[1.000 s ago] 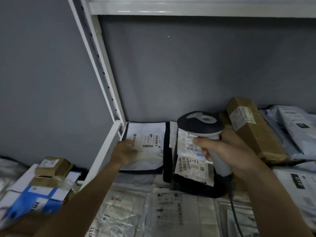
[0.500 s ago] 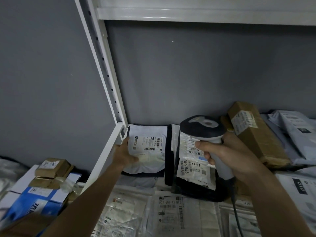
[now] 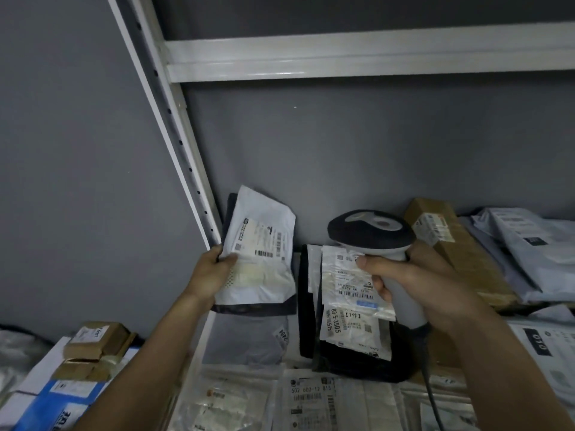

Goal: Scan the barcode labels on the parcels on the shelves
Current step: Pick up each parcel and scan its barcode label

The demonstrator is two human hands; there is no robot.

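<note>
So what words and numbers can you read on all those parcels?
"83-5-3505" and "1件": label on the black parcel.
"502 602 12 815": flat parcel at the front.
"010": grey bag on the right.
The white parcel in the left hand, the brown box and the small boxes: print too small or blurred to read.

Parcel storeroom / courier pickup point, not a home. White slotted steel shelving upright [image 3: 174,144] and beam [image 3: 357,59] standing against a bare grey wall [image 3: 357,150]. Shelf [image 3: 245,337] carrying poly mailer bags [image 3: 264,244], a brown carton [image 3: 457,247] and flat packets [image 3: 314,402], all wearing printed barcode shipping labels. Corded handheld barcode scanner [image 3: 370,228] hanging over them. More small boxes [image 3: 93,340] sitting stacked beside the rack.
</note>
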